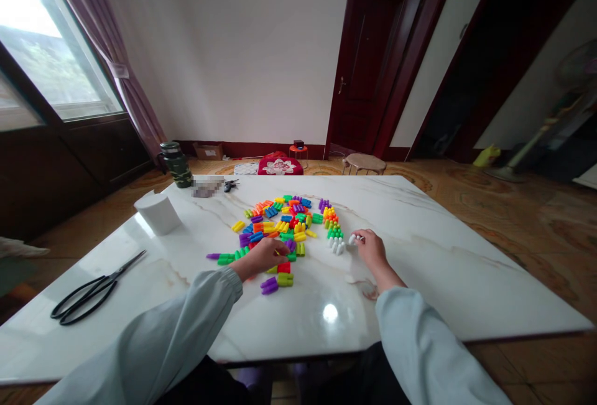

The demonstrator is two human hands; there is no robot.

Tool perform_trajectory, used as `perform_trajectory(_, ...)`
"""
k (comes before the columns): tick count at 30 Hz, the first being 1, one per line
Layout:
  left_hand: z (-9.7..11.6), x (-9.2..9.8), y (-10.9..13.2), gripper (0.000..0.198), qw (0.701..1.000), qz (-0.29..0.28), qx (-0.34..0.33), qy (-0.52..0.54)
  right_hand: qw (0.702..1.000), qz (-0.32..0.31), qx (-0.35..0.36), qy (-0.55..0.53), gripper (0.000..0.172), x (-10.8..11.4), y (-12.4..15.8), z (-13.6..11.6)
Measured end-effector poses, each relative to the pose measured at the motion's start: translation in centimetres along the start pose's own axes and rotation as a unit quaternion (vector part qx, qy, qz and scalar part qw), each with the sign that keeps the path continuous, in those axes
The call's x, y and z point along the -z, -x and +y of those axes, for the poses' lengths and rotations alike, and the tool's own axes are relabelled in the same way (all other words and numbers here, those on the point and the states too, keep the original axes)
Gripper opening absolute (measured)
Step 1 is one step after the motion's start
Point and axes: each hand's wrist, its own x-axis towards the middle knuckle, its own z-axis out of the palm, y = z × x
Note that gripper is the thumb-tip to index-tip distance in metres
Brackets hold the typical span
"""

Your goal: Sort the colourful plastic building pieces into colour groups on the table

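Note:
A scatter of small coloured plastic pegs (284, 218) lies on the white marble table (420, 249). My left hand (263, 254) rests at the near edge of the pile, fingers curled on a yellow-orange peg. A few purple and green pegs (276, 282) lie just in front of it. My right hand (370, 248) sits to the right of the pile, pinching a white peg at its fingertips. Beside it is a small cluster of white pegs (336, 245), below a column of green, yellow and purple ones (330, 217).
Black scissors (93, 290) lie at the left front of the table. A white paper roll (157, 213), a dark camouflage bottle (176, 163) and keys (229, 185) stand at the far left. A stool (364, 162), red cushion (280, 165) and fan (536, 144) are on the floor beyond.

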Motion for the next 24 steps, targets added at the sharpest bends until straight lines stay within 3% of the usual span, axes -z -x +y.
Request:
perform_trajectory(11,-0.3,0.0,0.0,0.026,1.0,0.001,0.009,-0.014,0.998,-0.027,0.002,-0.049,0.027,-1.9,-0.3,-0.5)
perform_trajectory(16,-0.2,0.0,0.0,0.026,1.0,0.001,0.013,-0.008,0.999,-0.028,0.005,-0.045,0.038,-1.6,0.0,-0.3)
perform_trajectory(21,0.0,0.0,0.2,0.025,1.0,0.008,0.013,0.004,0.997,0.074,0.017,-0.009,0.038,0.3,0.3,-2.9)
perform_trajectory(24,0.0,-0.1,0.2,0.023,1.0,0.017,0.014,0.003,0.994,0.056,0.069,-0.07,0.035,0.5,0.7,-5.5)
